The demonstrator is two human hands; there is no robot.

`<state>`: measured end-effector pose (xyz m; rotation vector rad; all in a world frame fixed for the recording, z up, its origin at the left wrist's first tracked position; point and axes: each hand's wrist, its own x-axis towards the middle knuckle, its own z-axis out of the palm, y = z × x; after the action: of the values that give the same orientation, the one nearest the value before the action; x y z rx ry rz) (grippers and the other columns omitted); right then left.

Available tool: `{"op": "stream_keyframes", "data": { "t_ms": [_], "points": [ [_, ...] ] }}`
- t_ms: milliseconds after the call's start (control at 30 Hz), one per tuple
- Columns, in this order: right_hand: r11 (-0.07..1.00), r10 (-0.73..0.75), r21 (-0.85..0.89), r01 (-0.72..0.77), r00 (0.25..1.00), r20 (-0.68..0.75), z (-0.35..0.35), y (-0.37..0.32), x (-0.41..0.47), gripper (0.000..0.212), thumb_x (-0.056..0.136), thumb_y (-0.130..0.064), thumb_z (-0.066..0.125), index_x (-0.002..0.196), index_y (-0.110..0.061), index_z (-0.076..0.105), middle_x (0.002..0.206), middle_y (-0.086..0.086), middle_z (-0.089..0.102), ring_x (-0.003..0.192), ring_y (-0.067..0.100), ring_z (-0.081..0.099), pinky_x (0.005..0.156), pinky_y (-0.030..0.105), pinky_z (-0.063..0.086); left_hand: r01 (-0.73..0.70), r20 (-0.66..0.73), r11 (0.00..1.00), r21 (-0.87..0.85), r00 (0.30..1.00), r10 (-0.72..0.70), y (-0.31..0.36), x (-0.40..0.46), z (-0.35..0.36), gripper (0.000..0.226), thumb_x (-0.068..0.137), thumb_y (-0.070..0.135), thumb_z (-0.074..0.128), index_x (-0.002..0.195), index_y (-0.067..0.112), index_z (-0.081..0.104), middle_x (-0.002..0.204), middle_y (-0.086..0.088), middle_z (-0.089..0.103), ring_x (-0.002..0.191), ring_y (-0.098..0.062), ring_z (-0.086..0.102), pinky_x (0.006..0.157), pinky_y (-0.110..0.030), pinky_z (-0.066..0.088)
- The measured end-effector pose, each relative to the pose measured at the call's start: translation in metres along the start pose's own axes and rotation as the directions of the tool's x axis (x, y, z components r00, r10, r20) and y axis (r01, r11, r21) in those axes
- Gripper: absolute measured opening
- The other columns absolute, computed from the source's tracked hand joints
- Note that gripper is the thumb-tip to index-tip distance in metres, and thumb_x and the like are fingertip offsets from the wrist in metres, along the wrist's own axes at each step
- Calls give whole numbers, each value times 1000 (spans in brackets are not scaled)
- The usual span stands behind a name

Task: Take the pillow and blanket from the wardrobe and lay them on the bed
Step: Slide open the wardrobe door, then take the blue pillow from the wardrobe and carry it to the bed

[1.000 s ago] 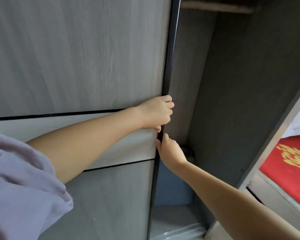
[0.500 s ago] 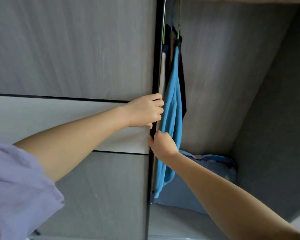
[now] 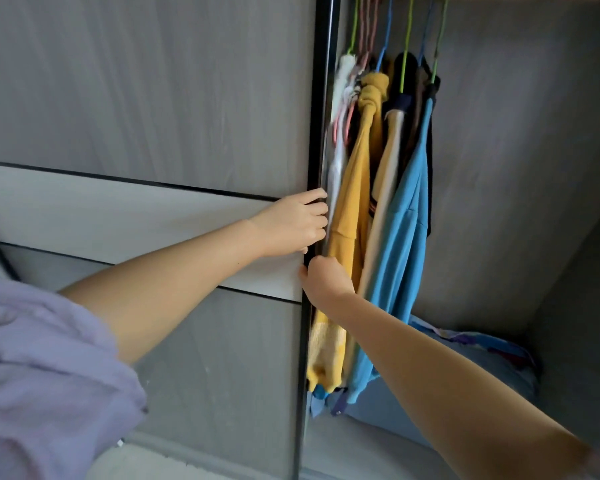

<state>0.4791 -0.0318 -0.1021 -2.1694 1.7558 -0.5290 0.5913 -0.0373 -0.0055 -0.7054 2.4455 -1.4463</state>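
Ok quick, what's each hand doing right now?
Left hand: closed, fingers curled round the dark edge of the sliding wardrobe door.
Right hand: closed on that same door edge, just below the left.

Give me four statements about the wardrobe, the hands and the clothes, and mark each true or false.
1. Both hands grip the edge of the sliding door. True: left hand above, right hand below.
2. The wardrobe holds no clothes. False: garments hang inside, including a yellow sweater and a blue top.
3. Blue bedding lies at the wardrobe bottom. True.
4. The right hand holds a hanger. False: it is on the door edge.
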Motion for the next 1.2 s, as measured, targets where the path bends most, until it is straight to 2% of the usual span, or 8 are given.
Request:
{"op": "stream_keyframes", "data": {
  "t_ms": [133,200,300,400,567,733,933,1200],
  "points": [
    [997,-46,-56,45,999,-2,5,4,-2,43,102,-26,34,62,-11,40,60,2,44,51,15,42,45,26,34,33,35,999,-18,999,-33,0,-6,-3,31,63,44,80,80,18,74,77,5,71,86,-19,65,105,-39,43],
    [994,-58,-91,57,998,-8,6,14,-7,42,101,-36,33,70,-10,45,60,1,45,50,16,43,42,26,30,61,57,998,-28,997,-59,5,-10,-3,34,69,48,75,84,18,74,81,3,71,88,-21,64,107,-44,40],
    [976,-76,-201,79,997,21,5,52,-20,40,99,-43,34,89,-10,56,73,6,58,66,26,57,52,29,38,75,21,989,-130,997,-73,30,-8,0,36,80,51,63,92,18,70,88,-1,71,93,-24,63,103,-46,41],
    [959,8,-282,4,999,39,-1,120,-44,40,96,-46,35,93,-13,58,87,8,65,81,30,62,60,32,41,43,-11,954,-298,999,-49,80,17,0,31,88,46,54,99,20,65,92,-1,68,94,-23,62,96,-40,44],
    [919,206,-351,-177,977,47,-23,234,-94,34,96,-44,38,103,-17,59,108,6,67,100,29,62,71,32,43,52,118,804,-592,993,23,167,94,-1,38,97,41,38,120,15,53,110,-6,60,107,-27,54,86,-38,41],
    [888,329,-371,-273,939,98,-46,327,-143,51,94,-46,44,138,-19,38,137,6,50,125,27,47,94,40,44,196,263,625,-756,965,16,238,168,-5,41,95,40,44,129,18,48,122,-7,55,116,-27,49,93,-40,41],
    [878,402,-340,-338,905,137,-53,409,-156,63,93,-43,46,148,-24,20,149,6,34,134,27,35,101,43,40,339,393,486,-805,920,10,295,236,-6,61,93,40,48,145,21,23,142,-7,36,127,-28,40,102,-44,39],
    [890,429,-290,-352,862,270,0,471,-88,60,94,-42,46,146,-20,24,146,9,36,130,31,39,100,45,42,393,492,466,-793,864,109,341,295,71,62,92,42,48,145,21,23,142,-11,38,126,-31,43,95,-42,42]
  ]
}}
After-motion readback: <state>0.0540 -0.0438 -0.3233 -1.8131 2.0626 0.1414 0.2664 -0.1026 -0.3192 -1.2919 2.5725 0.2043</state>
